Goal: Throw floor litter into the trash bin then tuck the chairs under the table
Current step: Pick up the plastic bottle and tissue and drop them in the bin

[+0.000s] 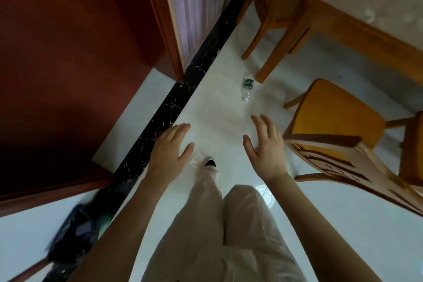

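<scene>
A clear plastic bottle with a green label lies on the white floor, beside the leg of the far wooden chair. My left hand and my right hand hover open and empty above the floor, short of the bottle. A second wooden chair stands pulled out at my right, its backrest close to my right hand. A white scrap of paper lies by my shoe. The wooden table with a pale cloth runs along the upper right. A dark bag-lined bin sits blurred at lower left.
A dark red door stands at left, with a black marble threshold strip running diagonally. A third chair's edge shows at far right. My legs in light trousers fill the bottom centre.
</scene>
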